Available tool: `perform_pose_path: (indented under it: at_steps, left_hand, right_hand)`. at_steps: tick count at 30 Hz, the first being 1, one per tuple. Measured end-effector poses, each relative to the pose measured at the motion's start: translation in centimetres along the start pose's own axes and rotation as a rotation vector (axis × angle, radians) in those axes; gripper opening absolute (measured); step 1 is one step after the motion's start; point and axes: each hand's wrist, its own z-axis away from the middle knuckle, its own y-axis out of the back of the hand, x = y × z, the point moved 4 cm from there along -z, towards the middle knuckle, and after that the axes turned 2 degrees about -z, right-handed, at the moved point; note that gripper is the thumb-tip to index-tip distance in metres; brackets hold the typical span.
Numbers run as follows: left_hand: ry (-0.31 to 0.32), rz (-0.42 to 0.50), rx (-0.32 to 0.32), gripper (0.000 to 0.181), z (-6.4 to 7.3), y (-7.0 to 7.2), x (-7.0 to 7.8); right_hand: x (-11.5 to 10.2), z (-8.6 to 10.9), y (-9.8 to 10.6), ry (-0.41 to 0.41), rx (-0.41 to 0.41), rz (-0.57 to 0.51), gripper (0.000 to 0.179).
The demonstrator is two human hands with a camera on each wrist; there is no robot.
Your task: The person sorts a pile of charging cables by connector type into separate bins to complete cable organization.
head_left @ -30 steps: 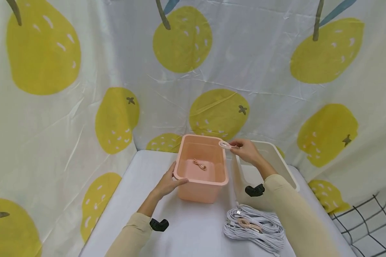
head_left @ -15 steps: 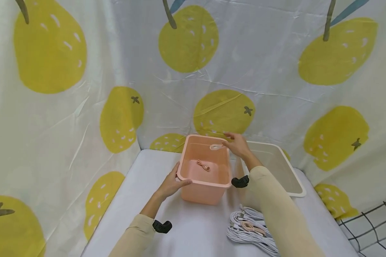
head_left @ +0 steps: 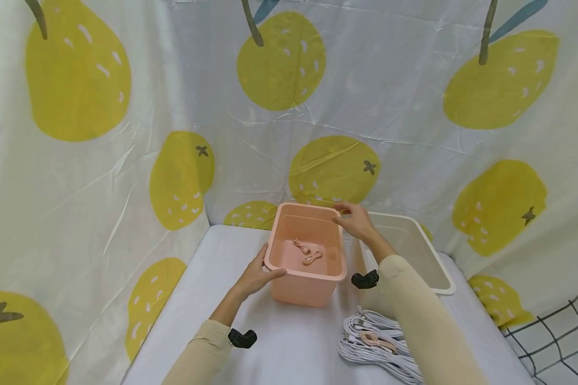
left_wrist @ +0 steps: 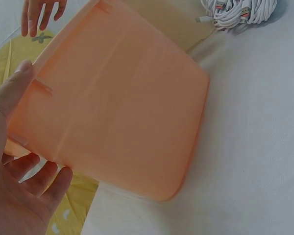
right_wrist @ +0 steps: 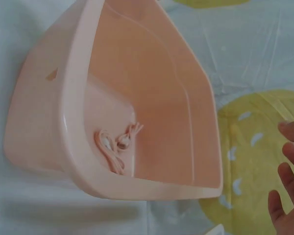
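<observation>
My left hand grips the near left corner of a pink plastic bin, thumb over the rim and fingers against the side, as the left wrist view also shows. Two small coiled pink cables lie apart on the bin's floor. Over the bin's far right rim is my right hand, its fingers loosely bent with nothing between them. In the right wrist view the same hand appears beyond the rim, fingers spread.
Right of the pink bin stands a cream bin, partly hidden by the right arm. In front of it lies a pile of coiled white cables with a peach cable on top. A fruit-print curtain hangs behind; black wire grid stands at right.
My right hand has moved left from above the cream bin to the pink bin and let a coiled pink cable drop inside, beside the first one. The left hand keeps its grip.
</observation>
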Motion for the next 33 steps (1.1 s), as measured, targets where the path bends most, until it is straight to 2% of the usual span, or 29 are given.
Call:
perform_pose_path:
  at_steps: [7, 11, 15, 22, 28, 33]
  left_hand:
    - [0.014, -0.015, 0.003, 0.118, 0.0, 0.0, 0.0]
    - [0.028, -0.032, 0.004, 0.119, 0.0, 0.0, -0.1]
    - [0.027, -0.04, 0.005, 0.119, 0.0, -0.1, -0.2]
    - [0.023, -0.026, 0.002, 0.118, 0.2, -0.1, 0.0]
    - [0.032, -0.029, 0.006, 0.118, 0.3, -0.2, 0.0]
    - [0.031, -0.023, 0.01, 0.119, 0.1, -0.2, 0.1]
  right_hand:
    - [-0.1, 0.9, 0.5, 0.012, -0.002, -0.001, 0.046]
    - [-0.3, 1.7, 0.8, 0.059, 0.02, -0.014, 0.045]
    - [0.0, 2.7, 1.1, 0.099, 0.049, -0.008, 0.045]
    - [0.7, 4.6, 1.8, 0.108, 0.05, 0.011, 0.042]
    - [0.9, 6.5, 2.3, 0.178, 0.066, -0.019, 0.041]
    - [1.3, 8.0, 2.8, 0.2, 0.069, -0.011, 0.041]
